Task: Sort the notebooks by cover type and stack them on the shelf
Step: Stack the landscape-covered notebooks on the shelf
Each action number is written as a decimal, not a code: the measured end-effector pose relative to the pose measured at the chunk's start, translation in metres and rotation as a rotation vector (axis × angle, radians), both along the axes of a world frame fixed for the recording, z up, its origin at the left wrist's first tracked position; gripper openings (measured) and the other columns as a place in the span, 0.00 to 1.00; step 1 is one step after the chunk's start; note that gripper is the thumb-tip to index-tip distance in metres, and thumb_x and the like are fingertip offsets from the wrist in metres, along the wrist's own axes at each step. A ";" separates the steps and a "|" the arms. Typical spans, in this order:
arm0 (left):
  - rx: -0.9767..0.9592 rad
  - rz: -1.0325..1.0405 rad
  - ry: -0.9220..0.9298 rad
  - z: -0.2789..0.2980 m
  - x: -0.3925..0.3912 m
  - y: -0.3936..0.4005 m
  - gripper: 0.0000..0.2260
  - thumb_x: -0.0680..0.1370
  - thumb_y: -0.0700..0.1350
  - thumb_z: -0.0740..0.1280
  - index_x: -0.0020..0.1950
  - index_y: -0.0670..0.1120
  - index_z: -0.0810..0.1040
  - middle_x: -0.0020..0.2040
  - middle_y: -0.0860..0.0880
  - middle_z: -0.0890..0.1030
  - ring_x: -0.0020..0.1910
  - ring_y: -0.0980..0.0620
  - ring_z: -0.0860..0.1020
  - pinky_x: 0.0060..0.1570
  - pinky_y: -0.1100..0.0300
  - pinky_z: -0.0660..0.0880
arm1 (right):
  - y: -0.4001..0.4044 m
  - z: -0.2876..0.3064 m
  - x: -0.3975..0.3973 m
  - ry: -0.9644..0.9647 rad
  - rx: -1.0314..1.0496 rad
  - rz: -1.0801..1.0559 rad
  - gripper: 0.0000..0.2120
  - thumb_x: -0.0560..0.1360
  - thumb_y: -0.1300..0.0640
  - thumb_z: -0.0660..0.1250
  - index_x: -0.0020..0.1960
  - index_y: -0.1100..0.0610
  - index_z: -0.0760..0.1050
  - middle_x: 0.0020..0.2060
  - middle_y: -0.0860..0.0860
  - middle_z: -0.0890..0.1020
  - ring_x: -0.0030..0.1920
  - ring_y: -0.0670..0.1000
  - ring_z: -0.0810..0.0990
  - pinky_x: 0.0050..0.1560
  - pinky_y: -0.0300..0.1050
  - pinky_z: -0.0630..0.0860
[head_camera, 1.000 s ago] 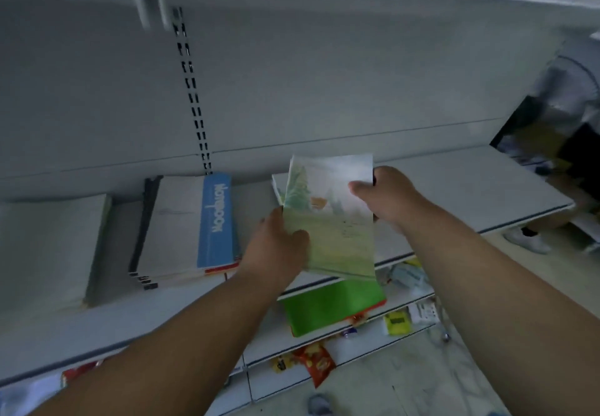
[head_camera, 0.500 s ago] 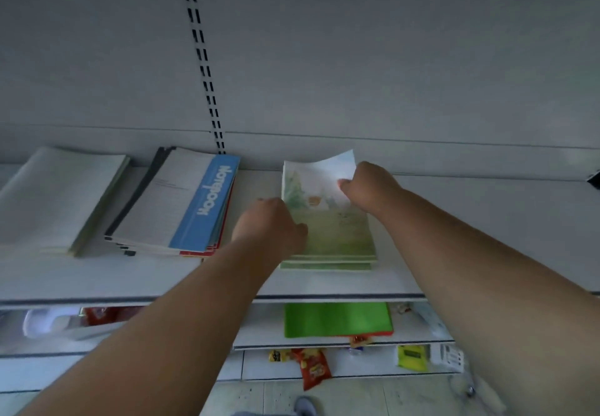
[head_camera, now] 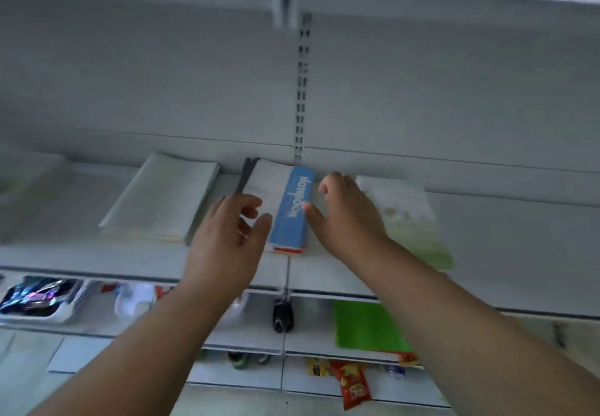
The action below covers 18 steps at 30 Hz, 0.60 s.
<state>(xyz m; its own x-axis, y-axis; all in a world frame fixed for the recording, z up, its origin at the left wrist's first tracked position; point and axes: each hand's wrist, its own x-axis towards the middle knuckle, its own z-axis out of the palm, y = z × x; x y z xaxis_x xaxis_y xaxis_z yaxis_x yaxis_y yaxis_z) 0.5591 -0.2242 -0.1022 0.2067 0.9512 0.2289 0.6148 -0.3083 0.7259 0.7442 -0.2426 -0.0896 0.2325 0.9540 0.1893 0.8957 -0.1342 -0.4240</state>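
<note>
Both hands hover, fingers loose, flanking the blue-spined notebook stack (head_camera: 285, 211) mid-shelf (head_camera: 503, 237): left hand (head_camera: 227, 240), right hand (head_camera: 350, 217); bare shelf lies far right; spine lettering is blurred

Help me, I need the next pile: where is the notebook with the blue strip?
In the head view, the blue-strip notebook tops the middle pile on the shelf, between the left hand and right hand.
</note>
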 end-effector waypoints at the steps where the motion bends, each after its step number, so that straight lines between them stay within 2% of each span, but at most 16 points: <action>1: 0.018 0.041 -0.003 0.002 -0.033 0.002 0.09 0.79 0.53 0.65 0.58 0.55 0.74 0.49 0.58 0.76 0.41 0.62 0.76 0.38 0.66 0.69 | 0.003 0.002 -0.029 0.032 0.013 0.039 0.17 0.79 0.45 0.64 0.59 0.56 0.68 0.54 0.53 0.73 0.52 0.57 0.76 0.46 0.48 0.71; 6: 0.037 0.196 0.039 0.011 -0.201 0.017 0.08 0.80 0.52 0.65 0.58 0.56 0.73 0.48 0.61 0.74 0.42 0.61 0.76 0.42 0.58 0.75 | 0.029 0.009 -0.186 0.148 0.036 0.177 0.19 0.79 0.43 0.62 0.64 0.53 0.69 0.56 0.50 0.74 0.53 0.51 0.75 0.51 0.48 0.74; 10: 0.066 0.304 0.063 0.014 -0.304 0.032 0.10 0.78 0.51 0.65 0.58 0.54 0.76 0.46 0.61 0.75 0.40 0.61 0.76 0.39 0.62 0.70 | 0.057 0.013 -0.289 0.197 0.029 0.241 0.20 0.78 0.43 0.63 0.65 0.52 0.70 0.57 0.49 0.75 0.53 0.50 0.76 0.51 0.45 0.72; 15: 0.054 0.317 0.040 0.014 -0.370 0.073 0.09 0.78 0.52 0.64 0.57 0.54 0.77 0.47 0.61 0.75 0.41 0.63 0.75 0.39 0.67 0.68 | 0.104 0.006 -0.361 0.186 0.043 0.253 0.17 0.77 0.43 0.65 0.61 0.52 0.72 0.52 0.47 0.75 0.44 0.47 0.74 0.45 0.42 0.67; 18: 0.060 0.331 0.053 0.008 -0.397 0.105 0.09 0.79 0.53 0.63 0.58 0.53 0.77 0.49 0.60 0.74 0.41 0.64 0.74 0.38 0.70 0.66 | 0.142 -0.005 -0.389 0.173 0.034 0.271 0.16 0.78 0.43 0.64 0.60 0.51 0.72 0.51 0.47 0.75 0.44 0.48 0.74 0.43 0.41 0.67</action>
